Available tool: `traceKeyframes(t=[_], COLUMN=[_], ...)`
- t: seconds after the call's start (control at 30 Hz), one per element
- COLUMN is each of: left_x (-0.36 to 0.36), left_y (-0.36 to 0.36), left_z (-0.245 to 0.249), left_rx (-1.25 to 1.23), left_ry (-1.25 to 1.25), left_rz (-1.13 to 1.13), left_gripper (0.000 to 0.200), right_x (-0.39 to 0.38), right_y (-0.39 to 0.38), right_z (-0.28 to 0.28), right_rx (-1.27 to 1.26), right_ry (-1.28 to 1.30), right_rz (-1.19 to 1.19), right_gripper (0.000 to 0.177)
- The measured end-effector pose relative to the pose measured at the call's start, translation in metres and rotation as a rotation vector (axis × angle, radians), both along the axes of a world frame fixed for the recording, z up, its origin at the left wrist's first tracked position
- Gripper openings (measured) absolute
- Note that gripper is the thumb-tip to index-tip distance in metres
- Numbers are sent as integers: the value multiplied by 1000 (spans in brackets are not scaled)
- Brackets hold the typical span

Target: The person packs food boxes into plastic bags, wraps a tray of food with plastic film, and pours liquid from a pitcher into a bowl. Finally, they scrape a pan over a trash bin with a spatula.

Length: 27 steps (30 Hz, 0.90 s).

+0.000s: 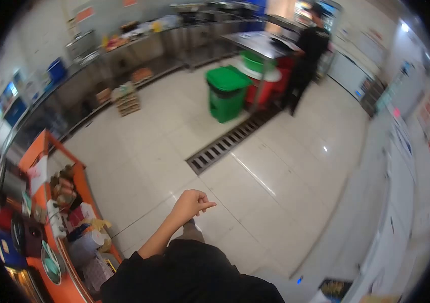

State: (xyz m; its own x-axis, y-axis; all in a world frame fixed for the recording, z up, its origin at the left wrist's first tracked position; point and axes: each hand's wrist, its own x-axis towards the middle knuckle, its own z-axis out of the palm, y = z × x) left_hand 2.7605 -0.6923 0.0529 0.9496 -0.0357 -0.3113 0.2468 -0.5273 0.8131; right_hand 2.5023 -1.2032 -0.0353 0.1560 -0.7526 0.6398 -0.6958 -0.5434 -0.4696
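My left hand [195,203] is out in front of my body, above the tiled floor [255,202]. Its fingers are curled in and I see nothing in them. It touches no object; the orange shelf unit [79,174] is to its left, some way off. My right hand is out of the picture. Below the left hand, part of my leg shows beyond my dark shirt [189,275].
A drain grate [220,151] runs across the floor toward a green bin [225,96]. A person in dark clothes [310,50] stands at a metal table [255,44]. Steel counters [164,63] line the back; white chest-like units [387,222] stand on the right.
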Motion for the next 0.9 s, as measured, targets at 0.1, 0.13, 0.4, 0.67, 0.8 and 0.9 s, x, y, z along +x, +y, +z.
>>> traceKeyframes(t=[0.1, 0.13, 0.4, 0.67, 0.8, 0.9], left_x=[30, 32, 126, 300, 393, 455], left_y=[118, 154, 370, 573, 672, 744], left_z=[-11, -19, -63, -132, -109, -110], left_rx=[314, 512, 269, 348, 401, 347], left_ry=[-166, -286, -123, -167, -33, -44], left_rz=[223, 268, 774, 868, 980, 1163], left_gripper=[41, 47, 43, 17, 15, 16], right_x=[232, 288, 540, 823, 1013, 1143], right_y=[147, 231, 516, 711, 905, 1065], right_z=[-44, -9, -30, -99, -57, -42], right_rx=[423, 407, 503, 279, 246, 310], right_ry=[-11, 143, 314, 646, 436, 258], right_rz=[671, 754, 1246, 1302, 1651, 1916], right_gripper=[19, 16, 10, 7, 19, 15])
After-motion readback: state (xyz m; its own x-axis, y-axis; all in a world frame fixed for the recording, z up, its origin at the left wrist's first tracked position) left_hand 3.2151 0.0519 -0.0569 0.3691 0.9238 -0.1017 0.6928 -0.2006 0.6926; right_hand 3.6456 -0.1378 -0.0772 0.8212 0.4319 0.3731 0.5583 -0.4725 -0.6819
